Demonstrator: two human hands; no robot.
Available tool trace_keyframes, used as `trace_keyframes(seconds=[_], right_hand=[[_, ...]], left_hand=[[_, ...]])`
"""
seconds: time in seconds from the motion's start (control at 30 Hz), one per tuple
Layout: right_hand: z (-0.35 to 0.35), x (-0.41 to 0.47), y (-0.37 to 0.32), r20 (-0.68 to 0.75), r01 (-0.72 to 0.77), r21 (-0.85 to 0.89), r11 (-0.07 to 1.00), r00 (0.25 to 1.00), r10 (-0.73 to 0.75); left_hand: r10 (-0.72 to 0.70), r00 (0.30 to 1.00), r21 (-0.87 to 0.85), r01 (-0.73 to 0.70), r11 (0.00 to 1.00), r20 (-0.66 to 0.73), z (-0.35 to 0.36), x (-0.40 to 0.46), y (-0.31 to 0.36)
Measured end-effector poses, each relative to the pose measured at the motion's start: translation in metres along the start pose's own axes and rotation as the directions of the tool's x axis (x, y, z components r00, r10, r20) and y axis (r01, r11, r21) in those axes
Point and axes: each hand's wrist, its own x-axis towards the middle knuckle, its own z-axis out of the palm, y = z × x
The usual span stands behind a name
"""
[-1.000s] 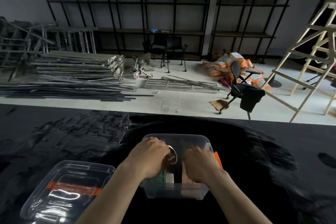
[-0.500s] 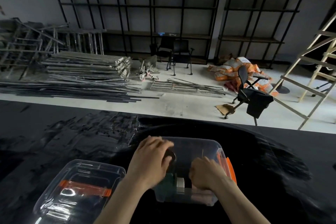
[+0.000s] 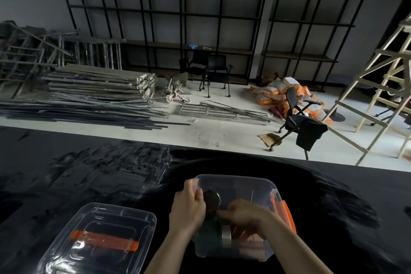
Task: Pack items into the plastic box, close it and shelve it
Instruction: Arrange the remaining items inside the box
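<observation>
Left hand (image 3: 188,208) grips your plastic box's (image 3: 235,182) left rim on the desk (image 3: 89,176); right hand (image 3: 244,212), curled inside, has reached deeper since. Lid (image 3: 100,242) lies left. No legible writing.

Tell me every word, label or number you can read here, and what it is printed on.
None can be read.
Orange sacks on the floor: dark print, too small and blurred.
Items in the plastic box: any labels are hidden by the left hand and right hand or blurred.
Lid on the table: only an orange handle, no lettering visible.
</observation>
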Motion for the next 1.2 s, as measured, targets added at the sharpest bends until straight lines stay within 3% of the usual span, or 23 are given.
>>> trace_keyframes(seconds=[0.23, 0.3, 0.37, 0.43, 0.57, 0.67, 0.77, 0.9, 0.93, 1.0, 1.07, 1.13, 1.2], right_hand=[[-0.002, -0.003, 0.004, -0.092, 0.151, 0.286, 0.946, 0.987, -0.13], [0.034, -0.004, -0.043, -0.045, 0.223, 0.306, 0.925, 0.974, -0.221], [0.043, 0.0, -0.051, -0.023, 0.228, 0.373, 0.9, 0.971, -0.236], [0.047, 0.007, -0.057, -0.03, 0.216, 0.394, 0.893, 0.975, -0.222], [0.037, 0.019, -0.063, -0.227, 0.16, 0.39, 0.907, 0.971, -0.074], [0.035, 0.026, -0.067, -0.12, 0.065, 0.411, 0.909, 0.993, -0.016], [0.04, 0.029, -0.069, 0.0, 0.045, 0.471, 0.881, 0.999, -0.051], [0.033, 0.032, -0.069, -0.059, 0.084, 0.408, 0.909, 0.996, -0.065], [0.032, 0.031, -0.069, -0.129, 0.116, 0.398, 0.91, 0.989, -0.069], [0.024, 0.019, -0.061, -0.416, 0.225, 0.262, 0.938, 0.904, -0.101], [0.014, -0.006, -0.048, -0.702, 0.305, 0.024, 0.952, 0.683, -0.201], [0.008, -0.034, -0.045, -0.811, 0.419, -0.086, 0.904, 0.497, -0.307], [0.017, -0.047, -0.06, -0.808, 0.546, -0.105, 0.831, 0.441, -0.391]], left_hand=[[0.02, 0.999, 0.029, -0.019, 0.999, -0.026, -0.006, -0.002, 0.006], [-0.022, 0.993, 0.027, 0.025, 0.999, -0.12, -0.055, -0.005, -0.028], [-0.02, 0.99, 0.031, 0.025, 0.999, -0.136, -0.059, 0.0, -0.033], [-0.01, 0.99, 0.033, 0.015, 0.999, -0.143, -0.062, 0.001, -0.034], [-0.009, 0.988, 0.029, 0.013, 0.999, -0.154, -0.062, 0.007, -0.026], [-0.016, 0.987, 0.025, 0.02, 0.999, -0.16, -0.062, 0.01, -0.023], [-0.024, 0.989, 0.025, 0.027, 0.999, -0.143, -0.061, 0.012, -0.018], [-0.007, 0.993, 0.005, 0.008, 1.0, -0.115, -0.058, 0.022, -0.009], [0.004, 0.995, -0.023, -0.006, 1.0, -0.099, -0.058, 0.024, -0.009], [0.04, 0.995, -0.088, -0.048, 0.995, -0.09, -0.052, 0.017, -0.003], [0.072, 0.985, -0.158, -0.097, 0.983, -0.155, -0.045, 0.003, 0.005], [0.066, 0.968, -0.215, -0.12, 0.969, -0.243, -0.046, -0.008, 0.008], [0.035, 0.953, -0.231, -0.109, 0.967, -0.301, -0.066, -0.01, -0.005]])
